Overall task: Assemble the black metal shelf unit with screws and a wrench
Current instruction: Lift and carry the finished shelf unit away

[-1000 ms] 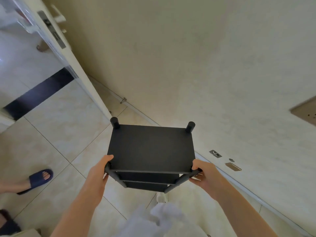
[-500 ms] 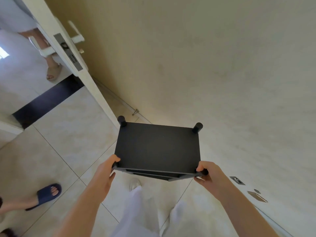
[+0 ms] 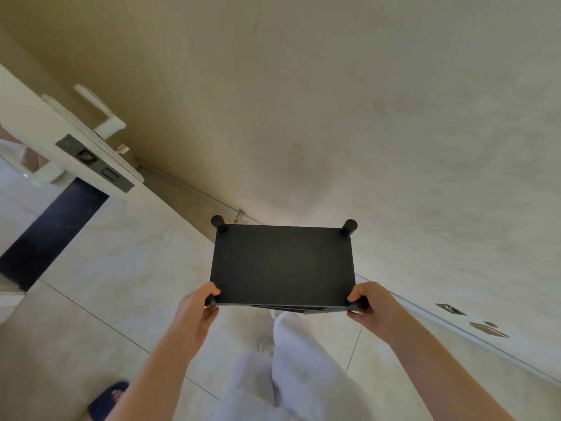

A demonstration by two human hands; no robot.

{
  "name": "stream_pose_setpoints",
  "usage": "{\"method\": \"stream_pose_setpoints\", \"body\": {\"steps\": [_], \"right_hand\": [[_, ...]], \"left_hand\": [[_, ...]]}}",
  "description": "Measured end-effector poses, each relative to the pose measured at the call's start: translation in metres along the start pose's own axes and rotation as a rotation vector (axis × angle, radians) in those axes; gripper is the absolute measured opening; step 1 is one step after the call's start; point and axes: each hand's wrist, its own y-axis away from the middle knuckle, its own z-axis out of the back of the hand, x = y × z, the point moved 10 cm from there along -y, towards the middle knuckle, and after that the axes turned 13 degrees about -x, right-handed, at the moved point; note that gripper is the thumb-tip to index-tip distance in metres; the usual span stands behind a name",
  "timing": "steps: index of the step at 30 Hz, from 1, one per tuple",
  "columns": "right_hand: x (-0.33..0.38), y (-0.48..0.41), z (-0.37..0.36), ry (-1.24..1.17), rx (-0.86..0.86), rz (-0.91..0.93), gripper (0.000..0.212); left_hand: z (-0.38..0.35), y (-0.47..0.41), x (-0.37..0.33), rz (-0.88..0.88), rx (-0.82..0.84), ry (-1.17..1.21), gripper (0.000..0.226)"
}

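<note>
Head view.

- Shelf: black and looking fully assembled, it is sitting at centre frame with its top panel facing the camera. Lower tiers are just showing under the near edge. Whether its feet are touching the floor cannot be told.
- Left hand: it is gripping the near-left post, fingers curled round it.
- Right hand: it is clamping the near-right post the same way. Gripping two corners is probably keeping the unit level for carrying or setting down.
- Far posts: these are sticking up at the back corners, pointing towards the wall, which looks like the intended spot.
- Screws, wrench: neither is showing.
- Door: standing open at upper left, it is narrowing the space on that side.
- Door stop: it is jutting out at the wall base just beyond the far-left post, a likely snag.
- Trousers: the person's own legs are standing directly below the unit.
- Slipper: a blue one is lying at lower left.
- Plates: these are lying at lower right, apart from the shelf.
</note>
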Motion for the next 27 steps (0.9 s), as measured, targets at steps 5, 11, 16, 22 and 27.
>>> {"method": "stream_pose_setpoints", "body": {"steps": [5,11,16,22,27], "right_hand": [[0.004,-0.023,-0.034,0.063,-0.014,-0.057,0.020],[0.003,-0.046,-0.070,0.155,-0.042,-0.108,0.022],[0.000,-0.063,-0.096,0.121,-0.083,-0.136,0.019],[-0.023,-0.083,-0.122,0.048,-0.109,-0.184,0.033],[-0.053,-0.110,-0.143,-0.065,-0.155,-0.204,0.042]], "left_hand": [[-0.011,-0.032,-0.031,0.018,0.003,-0.034,0.005],[-0.025,-0.076,-0.060,0.044,0.016,-0.067,0.011],[-0.042,-0.115,-0.079,0.041,0.074,-0.185,0.004],[-0.063,-0.166,-0.097,-0.002,0.142,-0.352,0.012],[-0.079,-0.208,-0.095,-0.006,0.153,-0.428,0.022]]}}
